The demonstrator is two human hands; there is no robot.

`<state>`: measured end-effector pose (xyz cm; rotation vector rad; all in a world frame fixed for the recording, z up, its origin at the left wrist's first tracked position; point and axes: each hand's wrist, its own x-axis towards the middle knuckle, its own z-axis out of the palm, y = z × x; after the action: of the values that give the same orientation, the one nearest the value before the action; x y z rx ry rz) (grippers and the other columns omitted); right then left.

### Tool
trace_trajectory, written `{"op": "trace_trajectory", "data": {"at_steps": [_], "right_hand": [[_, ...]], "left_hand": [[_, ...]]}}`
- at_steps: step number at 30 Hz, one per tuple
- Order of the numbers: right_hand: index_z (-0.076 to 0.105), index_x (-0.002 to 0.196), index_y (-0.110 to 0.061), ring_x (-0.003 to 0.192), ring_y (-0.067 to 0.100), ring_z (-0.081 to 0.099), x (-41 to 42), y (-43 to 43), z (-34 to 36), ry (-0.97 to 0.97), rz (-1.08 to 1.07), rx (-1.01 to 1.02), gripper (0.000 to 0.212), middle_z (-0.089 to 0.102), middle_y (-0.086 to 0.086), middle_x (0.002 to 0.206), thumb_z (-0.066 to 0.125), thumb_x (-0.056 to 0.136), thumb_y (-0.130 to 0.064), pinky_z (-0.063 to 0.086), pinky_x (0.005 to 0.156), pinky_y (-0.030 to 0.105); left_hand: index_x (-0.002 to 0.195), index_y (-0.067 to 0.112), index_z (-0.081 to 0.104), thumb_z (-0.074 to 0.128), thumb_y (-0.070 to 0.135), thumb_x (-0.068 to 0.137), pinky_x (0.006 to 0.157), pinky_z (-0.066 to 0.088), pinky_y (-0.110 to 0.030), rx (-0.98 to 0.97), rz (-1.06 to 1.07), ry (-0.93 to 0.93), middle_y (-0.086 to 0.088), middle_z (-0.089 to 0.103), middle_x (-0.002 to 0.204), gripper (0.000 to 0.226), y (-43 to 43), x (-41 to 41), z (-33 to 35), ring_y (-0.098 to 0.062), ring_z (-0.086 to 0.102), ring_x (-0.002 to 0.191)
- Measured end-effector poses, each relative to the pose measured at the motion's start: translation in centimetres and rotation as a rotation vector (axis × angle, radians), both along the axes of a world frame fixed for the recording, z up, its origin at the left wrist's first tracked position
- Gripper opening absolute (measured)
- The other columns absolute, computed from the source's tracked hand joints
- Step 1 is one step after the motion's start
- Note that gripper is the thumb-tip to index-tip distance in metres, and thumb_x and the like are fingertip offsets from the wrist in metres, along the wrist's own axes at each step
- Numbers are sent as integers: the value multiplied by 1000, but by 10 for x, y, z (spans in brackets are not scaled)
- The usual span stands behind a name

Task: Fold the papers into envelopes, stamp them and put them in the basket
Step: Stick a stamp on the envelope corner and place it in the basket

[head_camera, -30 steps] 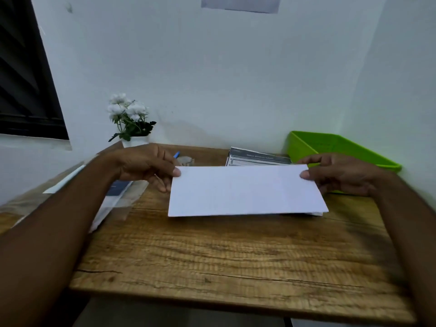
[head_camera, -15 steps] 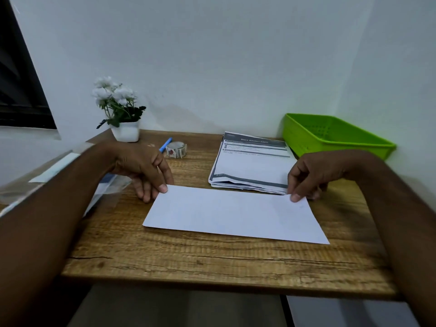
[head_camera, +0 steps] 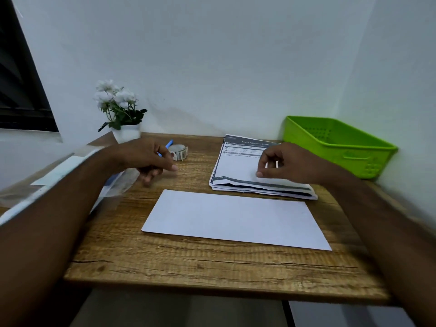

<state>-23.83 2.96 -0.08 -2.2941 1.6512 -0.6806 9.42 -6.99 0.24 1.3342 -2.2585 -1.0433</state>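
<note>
We see a folded white sheet (head_camera: 236,219) lying flat on the wooden desk (head_camera: 188,263), and we take it as our landmark; neither of the hands touches it. Beyond its far left corner, the left hand (head_camera: 146,156) hovers above the desk with the fingers loosely curled and nothing gripped, as far as we can tell, since motion blur softens its outline. Beyond the sheet's far edge, toward the right, the right hand (head_camera: 283,164) hangs over a stack of printed papers (head_camera: 238,171), thumb and forefinger drawn close together near the top page; we cannot tell whether they actually pinch or touch the page. That stack lies just behind the sheet's far edge, close to it. Farther back and to the right of the sheet, at the desk's rear corner by the wall, sits the green basket (head_camera: 335,147), well apart from the sheet; we see nothing in the part of its inside that shows. Behind the sheet to the left, a small roll of stamps (head_camera: 179,152) rests beside a blue pen (head_camera: 168,144) that is partly hidden by the left hand. Still farther back on that side stands a white pot with white flowers (head_camera: 118,107). To the left of the sheet, under the left forearm, lies a clear plastic sleeve (head_camera: 113,187) with some paper inside it.
</note>
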Motion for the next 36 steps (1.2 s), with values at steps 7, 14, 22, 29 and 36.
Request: {"op": "trace_trajectory", "data": {"at_steps": [7, 14, 22, 29, 36], "right_hand": [[69, 78, -28, 48, 3, 46, 33, -6, -17, -121, 19, -118, 13, 60, -16, 64, 74, 81, -41, 34, 55, 25], [69, 79, -30, 49, 4, 49, 44, -10, -23, -126, -21, -164, 12, 62, -17, 68, 70, 81, -42, 33, 56, 24], [69, 79, -32, 51, 4, 51, 51, -13, -25, -214, -42, -181, 11, 66, -11, 74, 70, 80, -42, 40, 57, 27], [73, 101, -21, 63, 21, 70, 64, -10, -26, -488, -24, -127, 17, 72, -2, 89, 74, 85, -19, 48, 58, 21], [70, 109, -29, 75, 29, 71, 66, -8, -24, -543, -43, -92, 31, 72, -6, 101, 78, 80, -20, 54, 65, 36]], "left_hand": [[82, 14, 73, 78, 20, 76, 54, 43, -25, -629, 213, 82, -6, 66, 64, 10, -26, -10, -26, -11, 58, 54], [110, 20, 68, 71, 26, 81, 74, 40, -30, -784, 217, -178, -3, 53, 116, 30, -43, -20, -39, -21, 56, 100], [85, 28, 64, 71, 23, 81, 80, 48, -36, -730, 122, -118, 2, 60, 110, 10, -41, -27, -37, -19, 58, 99], [85, 10, 75, 78, 14, 75, 84, 55, -32, -538, -161, 255, -1, 67, 116, 11, -4, -49, -22, -15, 66, 96], [84, 12, 76, 79, 16, 76, 87, 52, -27, -494, -320, 388, 10, 62, 126, 9, 14, -65, -20, -3, 57, 117]]}}
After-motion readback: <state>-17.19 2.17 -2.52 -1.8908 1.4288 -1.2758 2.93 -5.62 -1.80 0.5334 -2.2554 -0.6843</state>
